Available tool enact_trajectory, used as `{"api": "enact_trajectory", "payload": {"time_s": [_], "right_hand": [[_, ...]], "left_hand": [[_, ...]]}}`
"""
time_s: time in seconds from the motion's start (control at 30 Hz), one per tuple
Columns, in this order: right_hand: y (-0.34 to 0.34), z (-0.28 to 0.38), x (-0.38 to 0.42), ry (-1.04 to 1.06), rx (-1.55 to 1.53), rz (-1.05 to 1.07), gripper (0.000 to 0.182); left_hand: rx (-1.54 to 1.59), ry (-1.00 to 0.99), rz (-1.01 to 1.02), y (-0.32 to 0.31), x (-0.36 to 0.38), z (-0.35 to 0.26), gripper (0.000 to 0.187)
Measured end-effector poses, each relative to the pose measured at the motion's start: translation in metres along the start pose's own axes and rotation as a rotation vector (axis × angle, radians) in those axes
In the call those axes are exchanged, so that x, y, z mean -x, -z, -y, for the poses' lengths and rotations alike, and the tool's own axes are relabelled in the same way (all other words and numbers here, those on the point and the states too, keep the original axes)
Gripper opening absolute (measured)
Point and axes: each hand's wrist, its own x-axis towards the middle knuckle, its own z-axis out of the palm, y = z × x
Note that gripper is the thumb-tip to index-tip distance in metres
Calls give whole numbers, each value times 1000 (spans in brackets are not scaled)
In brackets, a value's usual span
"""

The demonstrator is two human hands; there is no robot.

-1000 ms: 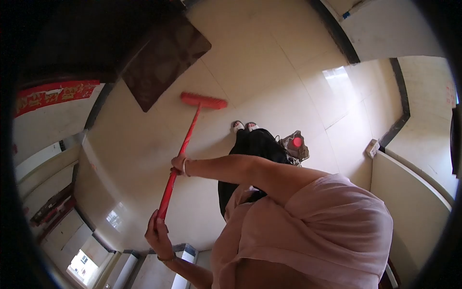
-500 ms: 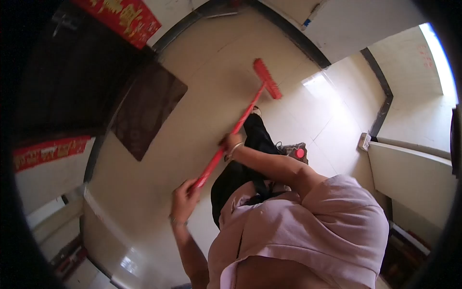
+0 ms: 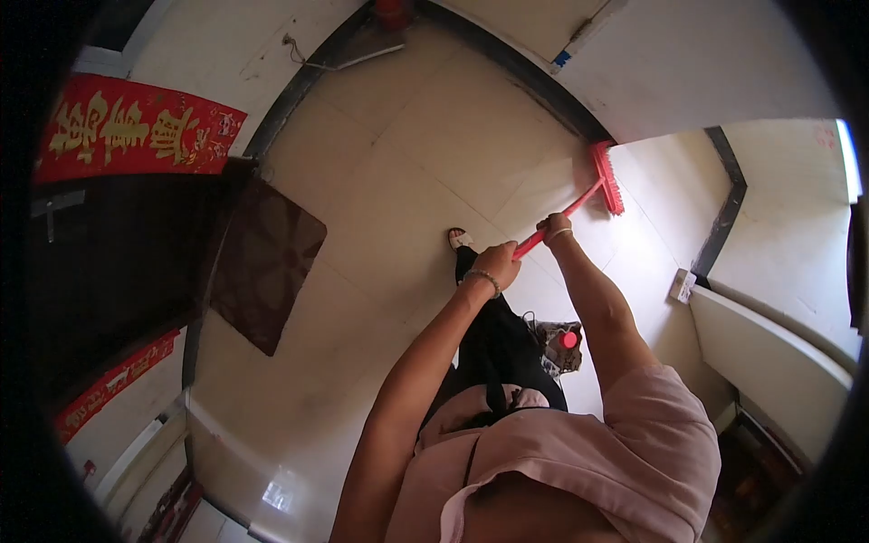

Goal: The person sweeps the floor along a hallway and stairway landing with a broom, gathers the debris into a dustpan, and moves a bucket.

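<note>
A red long-handled floor brush [image 3: 608,183] lies with its bristled head on the tiles, by the dark skirting at the wall corner. My left hand [image 3: 497,263], a bracelet at its wrist, is wrapped round the end of the red handle. Farther along, close to the head, my right hand [image 3: 554,225] grips the same handle. The handle slants up to the right between the two hands. My foot in a light sandal [image 3: 459,238] stands on the floor left of the brush.
A brown patterned mat [image 3: 267,262] lies before a dark doorway at left, with red banners [image 3: 140,131] beside it. Near my legs stands a container with a red cap [image 3: 568,340]. A white panel [image 3: 769,335] juts in from the right. A cable runs along the far wall.
The brush head has moved right, toward the wall corner. Both hands have gone forward and right with the handle, and my left hand is now nearer to my right.
</note>
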Motion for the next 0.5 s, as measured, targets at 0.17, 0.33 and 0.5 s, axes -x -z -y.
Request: {"api": "enact_trajectory", "payload": {"time_s": [0.17, 0.33, 0.5], "right_hand": [[-98, -16, -62, -111, -48, 205, 10], [-202, -22, 35, -199, 272, 353, 8], [-202, -102, 113, 829, 2328, 884, 27]], "left_hand": [[59, 77, -107, 80, -19, 18, 31], [275, 274, -215, 116, 20, 37, 41], [510, 490, -343, 107, 130, 30, 43]]}}
